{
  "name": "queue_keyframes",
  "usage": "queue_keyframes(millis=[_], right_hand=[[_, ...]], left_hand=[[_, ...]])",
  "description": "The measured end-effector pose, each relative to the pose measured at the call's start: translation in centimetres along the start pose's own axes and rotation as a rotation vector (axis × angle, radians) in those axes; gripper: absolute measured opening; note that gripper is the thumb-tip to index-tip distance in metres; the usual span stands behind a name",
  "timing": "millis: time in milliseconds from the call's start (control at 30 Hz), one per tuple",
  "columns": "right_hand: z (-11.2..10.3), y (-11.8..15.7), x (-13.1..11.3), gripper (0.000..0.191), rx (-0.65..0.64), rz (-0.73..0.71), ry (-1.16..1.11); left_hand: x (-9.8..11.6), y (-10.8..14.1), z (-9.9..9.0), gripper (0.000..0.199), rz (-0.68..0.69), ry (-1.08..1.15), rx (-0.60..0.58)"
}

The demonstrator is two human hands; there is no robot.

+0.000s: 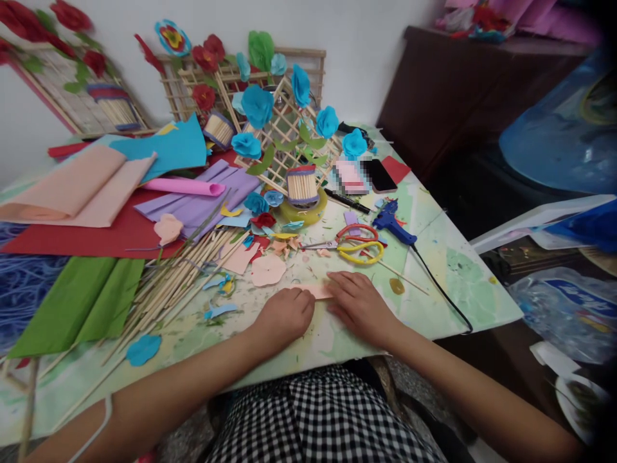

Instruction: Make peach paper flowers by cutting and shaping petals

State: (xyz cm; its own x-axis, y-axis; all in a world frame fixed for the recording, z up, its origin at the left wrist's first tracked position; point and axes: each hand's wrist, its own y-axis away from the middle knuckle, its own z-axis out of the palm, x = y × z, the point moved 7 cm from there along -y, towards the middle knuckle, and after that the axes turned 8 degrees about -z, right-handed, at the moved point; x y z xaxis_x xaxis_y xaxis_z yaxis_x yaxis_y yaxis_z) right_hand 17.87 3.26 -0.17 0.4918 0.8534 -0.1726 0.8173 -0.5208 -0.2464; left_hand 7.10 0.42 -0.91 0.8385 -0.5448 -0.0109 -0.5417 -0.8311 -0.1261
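Peach paper strip (321, 292) is lying on the green-and-white tablecloth (453, 305) between the two hands, its ends disappearing beneath the fingers. The left hand (285, 314) is curling its fingers over one end; whether it is pinching or only pressing, I cannot tell. The right hand (361, 305) is lying fairly open, fingers stretching over the other end, probably keeping the paper flat and its edge straight.

Scissors (339, 247) are lying just beyond the right hand, seemingly within easy reach, and a blue glue gun (394, 224) is lying farther out on that side. Bamboo sticks (180, 278) are fanning out left of the left hand, likely leaving the middle free for working. Paper scraps (284, 247) are littering the cloth ahead of both hands. Farther beyond them, blue paper flowers (258, 106) are decorating a wooden lattice (289, 138), a pale wall (357, 64) is rising behind, and a dark brown cabinet (429, 96) is standing beyond the right hand.
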Motion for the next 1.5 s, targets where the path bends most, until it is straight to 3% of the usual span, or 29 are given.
queue_keyframes(millis=[67,200,300,467,733,1100,1333,1500], right_hand=[[-0.2,-0.4,-0.1,0.019,0.042,-0.073,-0.005],[-0.3,-0.7,-0.7,0.021,0.061,-0.235,-0.048],[-0.5,-1.2,-0.8,0.02,0.031,-0.272,-0.128],[-0.3,-3.2,0.3,0.022,-0.029,-0.102,-0.252],[2.0,-5.7,1.2,0.013,-0.075,0.012,-0.346],[2.7,-5.6,1.9,0.009,0.002,0.089,-0.28],[2.9,-5.4,2.4,0.028,0.02,0.117,-0.171],[2.5,-5.1,2.8,0.029,0.05,0.191,-0.099]], left_hand=[[-0.1,0.1,0.1,0.024,-0.008,0.02,-0.023],[0.4,0.7,0.0,0.022,-0.03,0.042,-0.042],[0.6,1.6,-0.2,0.03,-0.079,0.06,-0.021],[0.8,2.6,0.1,0.047,-0.113,0.098,-0.05],[0.9,2.4,0.0,0.046,-0.076,0.078,-0.047],[0.7,2.5,0.2,0.041,-0.046,0.126,0.013],[0.7,2.3,0.2,0.048,-0.061,0.105,-0.005],[0.4,2.2,0.1,0.047,-0.081,0.161,-0.038]])
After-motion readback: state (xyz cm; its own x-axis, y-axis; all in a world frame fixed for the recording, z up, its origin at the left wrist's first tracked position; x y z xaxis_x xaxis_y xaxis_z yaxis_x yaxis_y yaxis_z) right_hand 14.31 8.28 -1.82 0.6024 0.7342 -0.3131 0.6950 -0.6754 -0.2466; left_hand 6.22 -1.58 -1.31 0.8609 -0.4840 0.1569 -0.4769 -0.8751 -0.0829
